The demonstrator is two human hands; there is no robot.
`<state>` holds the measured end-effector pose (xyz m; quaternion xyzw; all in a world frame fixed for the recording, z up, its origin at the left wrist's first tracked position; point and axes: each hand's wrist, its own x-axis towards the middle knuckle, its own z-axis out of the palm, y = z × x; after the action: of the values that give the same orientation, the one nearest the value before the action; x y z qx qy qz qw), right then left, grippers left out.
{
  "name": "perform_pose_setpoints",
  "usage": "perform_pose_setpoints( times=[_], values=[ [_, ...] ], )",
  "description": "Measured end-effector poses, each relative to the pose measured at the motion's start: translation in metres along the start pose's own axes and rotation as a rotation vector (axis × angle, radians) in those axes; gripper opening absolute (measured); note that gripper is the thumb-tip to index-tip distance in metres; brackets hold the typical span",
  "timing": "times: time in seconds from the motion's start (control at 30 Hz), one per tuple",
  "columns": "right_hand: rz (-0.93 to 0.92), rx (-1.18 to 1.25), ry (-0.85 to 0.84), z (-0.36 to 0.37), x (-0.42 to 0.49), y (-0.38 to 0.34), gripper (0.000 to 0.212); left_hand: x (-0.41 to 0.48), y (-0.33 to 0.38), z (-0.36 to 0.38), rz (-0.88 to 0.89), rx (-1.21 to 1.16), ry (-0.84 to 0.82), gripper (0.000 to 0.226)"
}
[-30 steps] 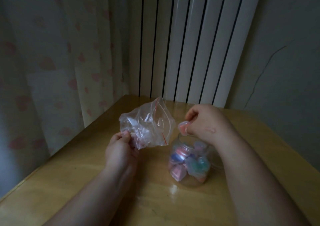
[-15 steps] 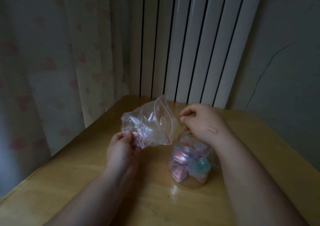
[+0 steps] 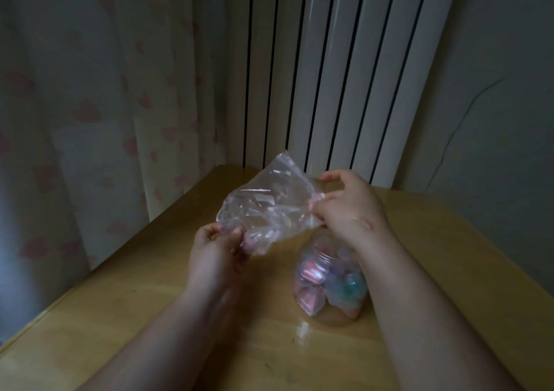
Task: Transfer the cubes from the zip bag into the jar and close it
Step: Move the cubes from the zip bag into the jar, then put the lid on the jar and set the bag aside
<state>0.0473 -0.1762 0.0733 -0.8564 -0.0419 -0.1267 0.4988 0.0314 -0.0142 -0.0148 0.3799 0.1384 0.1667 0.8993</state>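
A clear zip bag (image 3: pixel 266 204) is held up above the wooden table between both hands. My left hand (image 3: pixel 214 252) pinches its lower left corner. My right hand (image 3: pixel 344 207) grips its right edge, where the red zip line bunches. The bag looks nearly empty; a faint pink shape shows near its bottom. Below my right hand stands an open clear jar (image 3: pixel 329 288) holding several pastel cubes (image 3: pixel 311 297) in pink, purple and teal. My right wrist covers part of the jar's mouth. No lid is in view.
The wooden table (image 3: pixel 150 315) fits into a corner. A curtain with pink hearts (image 3: pixel 90 120) hangs at the left. A white ribbed radiator (image 3: pixel 344 75) stands behind, and a grey wall with a crack (image 3: pixel 494 135) is at the right.
My right hand dropped a pink cube into the jar, then moved up and took hold of the bag's right edge. The bag is now stretched between both hands and raised.
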Motion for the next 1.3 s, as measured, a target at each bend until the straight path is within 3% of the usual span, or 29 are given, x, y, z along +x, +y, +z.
perform_pose_setpoints(
  times=[0.13, 0.23, 0.3, 0.37, 0.57, 0.7, 0.9, 1.03, 1.13, 1.2, 1.3],
  values=[
    [-0.082, 0.098, 0.258, -0.009, 0.009, 0.005, 0.022, 0.004, 0.005, -0.004, 0.023, 0.170, 0.123, 0.033],
    [-0.103, 0.140, 0.190, -0.003, 0.011, 0.008, 0.029, 0.001, 0.013, -0.005, 0.167, 0.384, 0.084, 0.041],
    [-0.107, 0.156, 0.142, 0.002, 0.011, 0.009, 0.033, -0.005, 0.019, -0.004, 0.316, 0.504, -0.055, 0.051],
    [-0.114, 0.143, 0.111, 0.005, 0.011, 0.010, 0.032, -0.009, 0.020, -0.004, 0.385, 0.621, -0.181, 0.045],
    [-0.156, -0.054, 0.075, 0.005, 0.007, 0.014, 0.022, -0.005, 0.004, -0.003, 0.587, 1.019, 0.003, 0.019],
    [-0.188, -0.118, 0.120, -0.001, 0.006, 0.016, 0.015, 0.007, 0.004, -0.009, 0.560, 1.135, 0.072, 0.008],
    [-0.171, -0.180, 0.113, -0.006, 0.010, 0.024, 0.015, 0.020, 0.002, -0.020, 0.363, 1.330, 0.057, 0.014],
    [-0.073, -0.176, 0.197, -0.023, 0.013, 0.042, 0.016, 0.019, 0.005, -0.022, 0.319, 1.482, 0.066, 0.029],
    [0.061, -0.264, 0.260, -0.040, 0.015, 0.069, 0.018, 0.006, 0.008, -0.018, 0.431, 1.701, 0.072, 0.037],
    [0.168, -0.361, 0.232, -0.046, 0.013, 0.089, 0.021, -0.006, 0.009, -0.011, 0.532, 1.679, 0.020, 0.038],
    [0.265, -0.503, 0.116, -0.043, 0.009, 0.116, 0.030, -0.027, 0.006, 0.004, 0.629, 1.483, -0.198, 0.041]
  ],
)
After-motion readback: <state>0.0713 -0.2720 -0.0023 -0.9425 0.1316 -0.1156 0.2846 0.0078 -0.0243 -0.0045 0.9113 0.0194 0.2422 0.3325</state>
